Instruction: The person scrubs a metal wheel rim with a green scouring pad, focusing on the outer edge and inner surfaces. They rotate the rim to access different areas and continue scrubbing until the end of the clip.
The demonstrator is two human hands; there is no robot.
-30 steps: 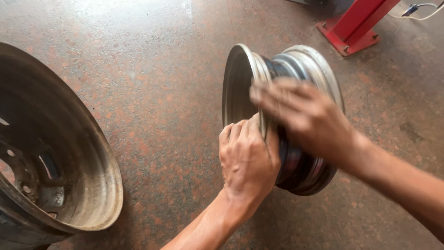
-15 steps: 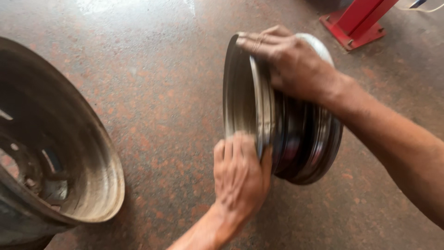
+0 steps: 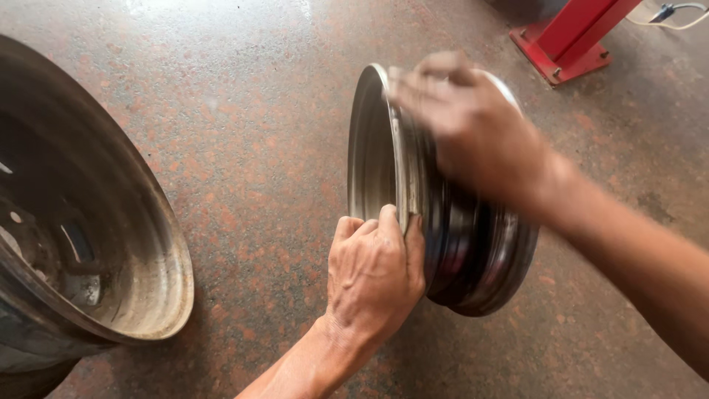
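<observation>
steel wheel rim [image 3: 413, 185] stands on edge on the speckled reddish floor [image 3: 251, 133]; left hand [image 3: 375, 272] wraps its near lower lip, fingers curled tight on the metal; right hand [image 3: 473, 129], blurred, lies over the top edge, fingers together; bigger dusty rim [image 3: 140, 281] sits well apart at left; red post base [image 3: 569, 44] at top right.

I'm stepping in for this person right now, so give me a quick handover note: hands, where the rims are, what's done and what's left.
Left hand grips the lower front edge of the small steel rim, which stands on edge on the speckled floor.
Right hand, blurred, lies over the rim's top.
Large rusty rim stands apart at left, untouched.
Done: small rim upright, steadied.
Left: cannot tell from this view; keep both hands on it.
</observation>
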